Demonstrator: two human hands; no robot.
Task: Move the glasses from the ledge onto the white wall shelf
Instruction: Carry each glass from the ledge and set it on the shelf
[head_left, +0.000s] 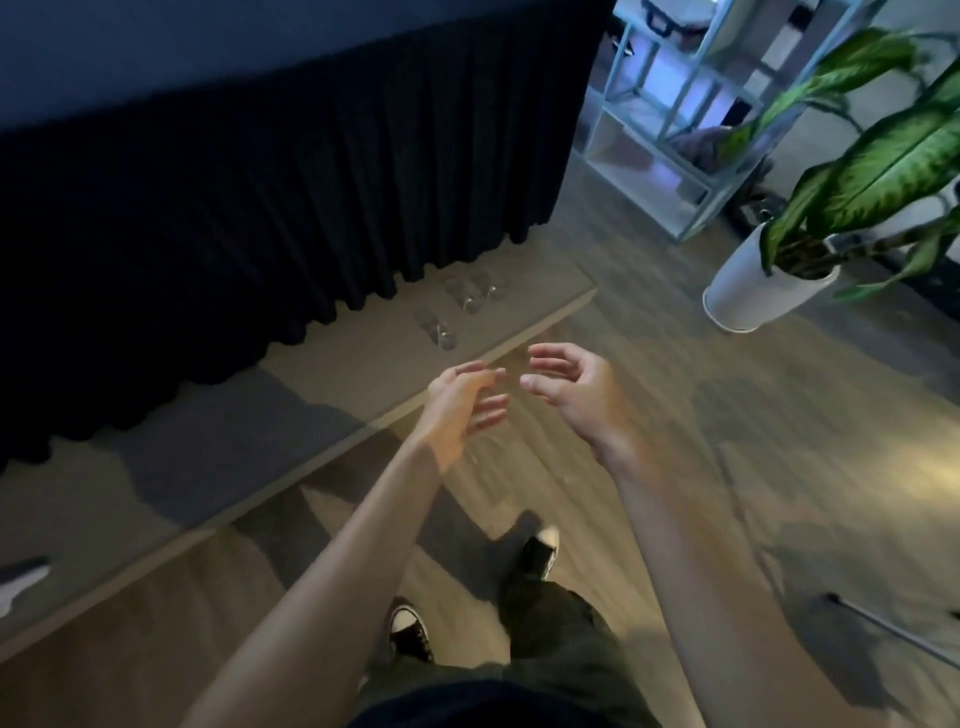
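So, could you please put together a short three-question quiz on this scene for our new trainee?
1. True or false: the left hand is already holding a glass.
2. Where do the clear glasses stand? A) on the low ledge in front of the dark curtain; B) in the white plant pot; C) on the white shelf unit.
3. Fill in: the right hand is open and holds ____.

Key:
1. False; both hands are empty, short of the glasses.
2. A.
3. Nothing.
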